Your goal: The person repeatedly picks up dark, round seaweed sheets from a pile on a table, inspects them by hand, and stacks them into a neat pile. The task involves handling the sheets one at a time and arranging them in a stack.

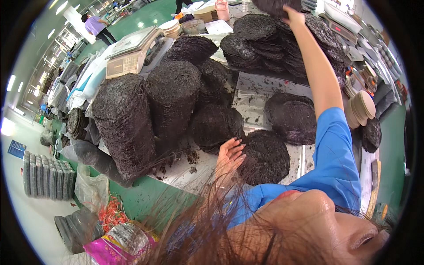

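Far out at the top edge, my right hand [294, 17] grips the rim of a dark round of what looks like dried seaweed [276, 6], partly cut off by the frame. Below it are broad stacks of similar rounds [255, 28]. My left hand [229, 158] is empty, palm turned up and fingers apart. It lies beside a low seaweed stack [265, 157] near me, its fingertips close to another low stack [217, 126]. Another low stack [291, 116] lies on the pale, crumb-strewn tabletop [253, 89].
Tall seaweed stacks [122, 122] stand at the left, with a digital scale [124, 64] behind them. A second scale [341, 28] is at the far right. Round pale discs [361, 107] sit along the right edge. Bags [119, 245] lie on the floor; a person [97, 26] stands far back.
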A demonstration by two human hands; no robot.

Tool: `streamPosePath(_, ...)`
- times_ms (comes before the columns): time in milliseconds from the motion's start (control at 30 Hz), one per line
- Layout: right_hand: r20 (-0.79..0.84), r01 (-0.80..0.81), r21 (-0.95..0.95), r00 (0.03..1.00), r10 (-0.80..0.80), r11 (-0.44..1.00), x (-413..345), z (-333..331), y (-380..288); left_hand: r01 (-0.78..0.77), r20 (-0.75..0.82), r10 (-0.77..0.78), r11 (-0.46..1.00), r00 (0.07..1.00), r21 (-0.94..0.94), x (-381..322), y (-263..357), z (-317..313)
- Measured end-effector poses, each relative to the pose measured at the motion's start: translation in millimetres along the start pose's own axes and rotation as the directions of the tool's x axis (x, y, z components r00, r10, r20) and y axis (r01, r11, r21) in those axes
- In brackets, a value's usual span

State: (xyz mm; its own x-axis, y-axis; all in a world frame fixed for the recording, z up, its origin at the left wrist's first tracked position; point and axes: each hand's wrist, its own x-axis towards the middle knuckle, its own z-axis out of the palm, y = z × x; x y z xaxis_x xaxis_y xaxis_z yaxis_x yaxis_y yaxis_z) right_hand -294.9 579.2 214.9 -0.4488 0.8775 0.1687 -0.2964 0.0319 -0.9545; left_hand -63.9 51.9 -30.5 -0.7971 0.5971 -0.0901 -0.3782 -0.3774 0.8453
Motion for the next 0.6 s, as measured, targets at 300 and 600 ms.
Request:
streamPosePath(300,0.08,-0.034,-0.358,0.995,0.066,0.933,2.0,7.2,62.2,-0.055,0.071,0.043,0.983,0.997,0.178,-18.9,13.3,0.9)
streamPosePath(600,0.198,0.065,-0.782,0.969,0.148,0.62,-7.1,-14.3,-10.7,-0.678,0.703,-0.026,0.241,0.71,0.694,-35.9,-5.9,25.0)
